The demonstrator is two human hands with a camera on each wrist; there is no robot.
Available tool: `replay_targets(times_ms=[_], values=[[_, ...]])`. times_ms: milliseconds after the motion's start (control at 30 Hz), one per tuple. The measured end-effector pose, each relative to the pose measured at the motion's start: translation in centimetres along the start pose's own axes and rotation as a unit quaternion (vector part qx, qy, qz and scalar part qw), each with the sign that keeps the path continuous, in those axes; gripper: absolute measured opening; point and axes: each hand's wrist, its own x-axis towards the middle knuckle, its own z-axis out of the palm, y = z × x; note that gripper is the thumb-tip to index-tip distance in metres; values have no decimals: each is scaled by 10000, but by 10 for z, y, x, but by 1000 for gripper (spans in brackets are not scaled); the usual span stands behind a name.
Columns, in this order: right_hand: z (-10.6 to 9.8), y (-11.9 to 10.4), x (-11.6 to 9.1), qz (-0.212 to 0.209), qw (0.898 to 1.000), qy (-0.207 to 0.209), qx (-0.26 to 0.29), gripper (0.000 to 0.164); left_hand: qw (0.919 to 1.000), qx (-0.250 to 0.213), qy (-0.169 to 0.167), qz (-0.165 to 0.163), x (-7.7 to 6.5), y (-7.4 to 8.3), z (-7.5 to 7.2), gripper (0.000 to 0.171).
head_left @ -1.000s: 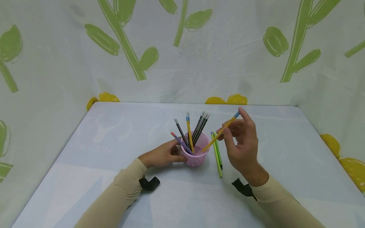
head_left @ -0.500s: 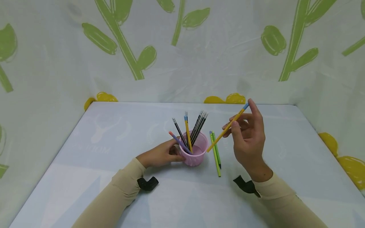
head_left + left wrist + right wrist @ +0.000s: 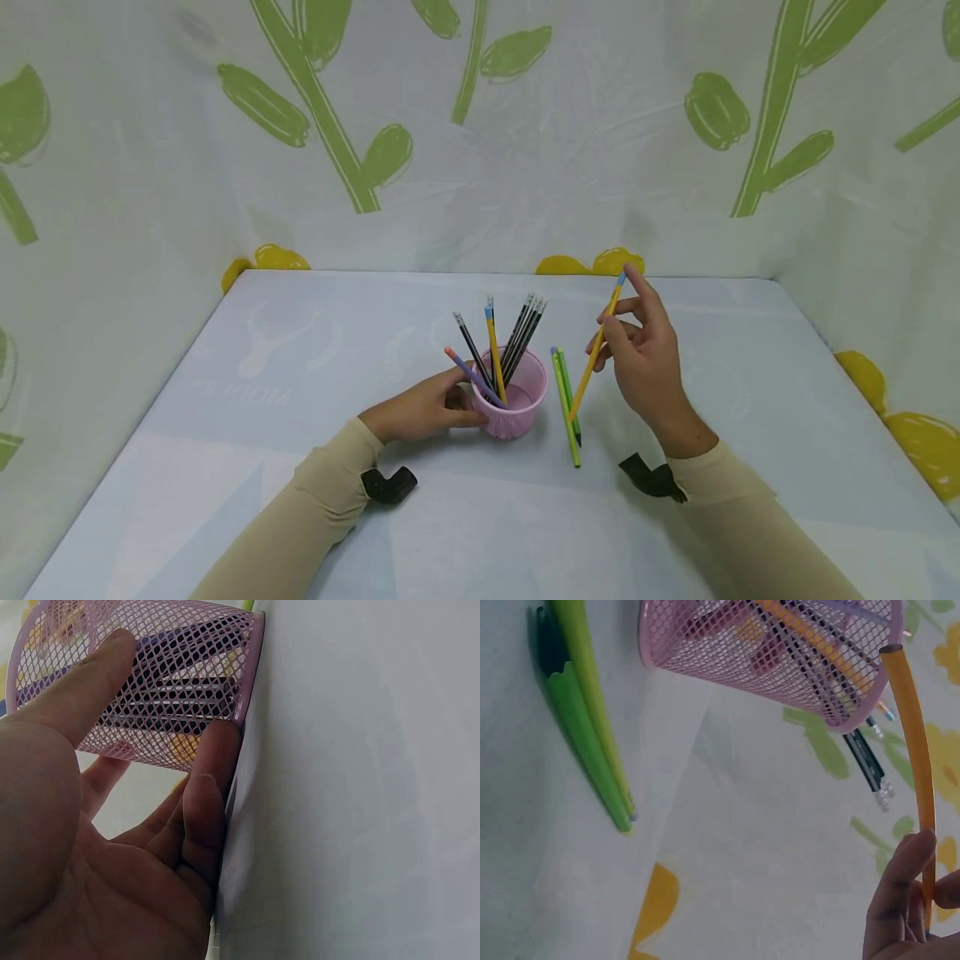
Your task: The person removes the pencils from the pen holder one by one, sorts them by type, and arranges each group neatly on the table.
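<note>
My left hand [image 3: 422,412] holds the pink mesh pencil cup [image 3: 510,425] from its left side, thumb and fingers around the wall, as the left wrist view also shows. Inside lean several black pencils [image 3: 525,337], a yellow pencil with a blue end [image 3: 496,354] and a purple one with an orange end [image 3: 476,377]. Right of the cup, my right hand [image 3: 651,362] pinches another yellow pencil [image 3: 588,375] between thumb and fingers, blue end up. Its lower end, blunt in the right wrist view, hangs over the green pencil [image 3: 585,742] and the yellow-green pencil [image 3: 592,682].
Both green pencils lie side by side on the pale table [image 3: 465,525], just right of the cup. White fabric [image 3: 600,167] with green leaf prints rises behind the table's back edge and along the sides. Black straps [image 3: 390,485] show at both wrists.
The yellow pencil in my right hand has moved away from the cup's rim to the right and turned steeper, its lower end now over the green pencils. My left hand and the cup stay put.
</note>
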Motion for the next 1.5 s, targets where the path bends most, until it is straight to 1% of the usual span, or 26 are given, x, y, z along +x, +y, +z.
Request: replay_targets(times_ms=[67,233,367,633,867,1000,1133,1300,1500], values=[[-1,6,3,304,9993,-186,-134,63,10000,-13,-6,5,0,-1,0,57],[-2,21,7,838,9933,-594,-529,63,10000,-47,-19,10,0,0,0,55],[-2,31,9,1174,9854,-883,-859,63,10000,-59,-17,2,0,0,0,55],[-1,42,13,1825,9662,-1279,-1296,64,10000,-51,-20,-18,0,0,1,54],[-3,47,15,2073,9553,-1607,-1362,63,9999,-108,-39,18,1,-1,0,53],[-3,50,16,2205,9492,-1708,-1454,63,10000,-59,-22,25,0,-1,0,53],[-3,53,16,2252,9458,-1801,-1492,63,10000,-45,-13,44,0,-1,1,52],[-4,56,15,2243,9442,-1924,-1453,64,10000,-64,-19,51,0,-1,1,52],[-4,58,16,2340,9375,-2008,-1610,65,10000,-78,-24,44,0,0,0,52]])
